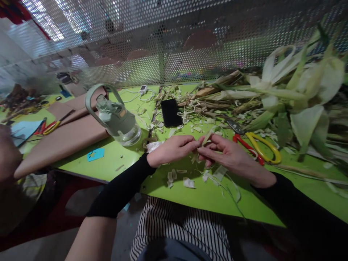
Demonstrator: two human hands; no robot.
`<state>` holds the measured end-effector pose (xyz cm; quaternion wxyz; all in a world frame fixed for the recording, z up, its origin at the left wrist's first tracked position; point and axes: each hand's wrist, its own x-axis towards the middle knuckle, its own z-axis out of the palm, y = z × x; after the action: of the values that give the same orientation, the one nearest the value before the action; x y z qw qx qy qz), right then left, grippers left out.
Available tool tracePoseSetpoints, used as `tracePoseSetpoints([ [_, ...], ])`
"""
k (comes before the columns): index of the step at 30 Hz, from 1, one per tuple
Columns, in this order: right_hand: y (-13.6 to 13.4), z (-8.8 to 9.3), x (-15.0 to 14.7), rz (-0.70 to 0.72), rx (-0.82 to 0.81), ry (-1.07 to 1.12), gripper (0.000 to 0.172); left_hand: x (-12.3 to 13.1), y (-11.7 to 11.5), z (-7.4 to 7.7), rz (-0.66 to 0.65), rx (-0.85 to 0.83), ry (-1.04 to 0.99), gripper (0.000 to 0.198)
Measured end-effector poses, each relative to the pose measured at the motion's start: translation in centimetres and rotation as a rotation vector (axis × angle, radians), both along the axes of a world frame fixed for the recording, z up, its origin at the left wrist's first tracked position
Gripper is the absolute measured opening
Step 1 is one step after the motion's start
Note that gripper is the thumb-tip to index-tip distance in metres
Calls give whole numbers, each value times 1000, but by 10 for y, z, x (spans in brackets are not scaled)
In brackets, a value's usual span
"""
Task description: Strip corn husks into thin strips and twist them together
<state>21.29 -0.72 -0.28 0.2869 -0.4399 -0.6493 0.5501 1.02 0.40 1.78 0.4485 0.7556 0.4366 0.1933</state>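
Observation:
A small pale green strip of corn husk point(208, 137) is pinched between both my hands above the green table point(165, 188). My left hand point(175, 149) comes in with thumb and fingers pressed together at the strip's left side. Curled around its other side, my right hand point(228, 155) grips it between thumb and fingers. Loose husk scraps point(189, 182) lie below the hands. Thin fibres point(231, 192) trail over the table under my right wrist. Just beyond that hand rest scissors point(263, 146) with one red and one yellow handle.
A heap of corn husks point(296, 90) spreads over the right side. A black phone point(170, 113) lies behind my hands. To the left stand a water bottle point(116, 119) and folded brown paper point(67, 139). A perforated metal screen point(168, 47) borders the back; another person's arm point(8, 152) shows far left.

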Motion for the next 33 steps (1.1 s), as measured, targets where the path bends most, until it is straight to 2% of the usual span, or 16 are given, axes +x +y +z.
tracePoseSetpoints([
  [5,-2,-2,4,-29,157,-64,35,-2,-2,0,-1,-111,-117,38],
  [11,-6,3,6,-41,186,37,29,6,-11,-2,56,-423,-498,44],
  [16,-10,4,4,-64,179,87,33,11,-16,-2,108,-489,-668,46],
  [20,-7,3,2,-77,128,114,34,2,-6,-7,65,-436,-574,43],
  [24,0,4,2,-83,134,29,41,-8,6,-10,-73,-247,-319,33],
  [28,4,-1,3,-82,209,-88,42,-7,6,-9,-82,-56,-107,28],
  [30,4,-4,4,-83,249,-131,40,-5,4,-8,-92,-71,-63,29],
  [33,2,-5,2,-125,360,-185,39,0,0,-10,-101,-263,-201,26],
])
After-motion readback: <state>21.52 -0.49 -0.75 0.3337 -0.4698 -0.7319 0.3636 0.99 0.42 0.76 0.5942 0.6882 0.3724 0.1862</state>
